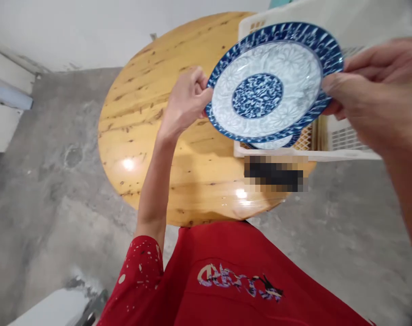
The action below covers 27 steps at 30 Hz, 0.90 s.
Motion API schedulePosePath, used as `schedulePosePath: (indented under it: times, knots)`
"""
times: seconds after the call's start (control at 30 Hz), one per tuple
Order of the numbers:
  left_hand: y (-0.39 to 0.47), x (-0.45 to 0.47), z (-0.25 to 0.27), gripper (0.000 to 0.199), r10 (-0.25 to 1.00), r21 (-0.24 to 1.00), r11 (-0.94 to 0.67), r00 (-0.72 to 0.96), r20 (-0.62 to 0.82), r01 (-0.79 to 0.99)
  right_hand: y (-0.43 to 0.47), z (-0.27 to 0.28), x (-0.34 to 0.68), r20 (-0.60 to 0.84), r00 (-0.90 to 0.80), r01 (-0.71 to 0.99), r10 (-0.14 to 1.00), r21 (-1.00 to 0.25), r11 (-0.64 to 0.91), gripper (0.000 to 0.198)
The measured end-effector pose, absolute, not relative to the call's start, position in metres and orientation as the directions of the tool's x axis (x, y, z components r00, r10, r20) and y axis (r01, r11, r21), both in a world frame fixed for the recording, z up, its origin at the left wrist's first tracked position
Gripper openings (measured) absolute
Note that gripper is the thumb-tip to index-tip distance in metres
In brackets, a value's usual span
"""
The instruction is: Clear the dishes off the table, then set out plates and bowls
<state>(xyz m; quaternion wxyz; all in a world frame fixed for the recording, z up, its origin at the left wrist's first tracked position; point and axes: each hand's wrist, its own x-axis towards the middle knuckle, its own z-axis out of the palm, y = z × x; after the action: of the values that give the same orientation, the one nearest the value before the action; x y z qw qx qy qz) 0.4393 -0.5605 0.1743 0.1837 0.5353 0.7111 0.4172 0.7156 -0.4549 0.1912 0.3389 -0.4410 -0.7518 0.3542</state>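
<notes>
Blue and white china filled the upper right of the view: a patterned plate (260,95) with a dark striped rim, a pale flowered band and a mottled blue oval at its middle. Both hands were clamped on it, well apart, one at each side. The left hand (189,97) pinched the rim at its left edge, and the right hand (372,86) gripped the opposite edge, the thumb lying on the upper face. The plate was held up, tilted so that its face showed to the wearer, across the left end of a white plastic basket (348,155) with lattice openings. Below it, mostly hidden, a second blue-and-white dish (275,142) showed inside the basket.

The basket stood at the right side of a rounded, glossy wooden bench (138,117) marked with dark knots. Just beside the basket's near rim lay a dark object (275,174), pixelated beyond recognition. The wearer's red shirt (240,258) bore a printed motif, and grey floor (70,181) surrounded the bench.
</notes>
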Motion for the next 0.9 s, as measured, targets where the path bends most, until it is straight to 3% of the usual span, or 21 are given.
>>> schedulePosePath:
  times: [0.2, 0.33, 0.43, 0.63, 0.9]
  knots:
    - [-0.704, 0.394, 0.129, 0.009, 0.783, 0.771, 0.258, -0.593, 0.186, 0.582, -0.531, 0.131, 0.634, 0.072, -0.629, 0.278, 0.774, -0.909, 0.311, 0.012]
    - [-0.772, 0.384, 0.087, 0.009, 0.722, 0.740, 0.432, -0.690, 0.059, 0.515, -0.596, 0.062, 0.601, -0.063, -0.679, 0.374, 0.731, -0.887, 0.271, 0.008]
    - [-0.799, 0.379, 0.048, 0.011, 0.726, 0.723, 0.499, -0.687, -0.046, 0.478, -0.644, 0.019, 0.597, -0.163, -0.625, 0.500, 0.764, -0.835, 0.231, 0.014]
    - [-0.827, 0.365, -0.020, 0.014, 0.786, 0.724, 0.510, -0.593, -0.173, 0.464, -0.717, -0.035, 0.606, -0.209, -0.448, 0.664, 0.869, -0.729, 0.166, 0.020]
    - [-0.834, 0.346, -0.059, 0.012, 0.860, 0.798, 0.410, -0.480, -0.176, 0.442, -0.766, -0.062, 0.599, -0.172, -0.276, 0.741, 0.946, -0.665, 0.095, 0.026]
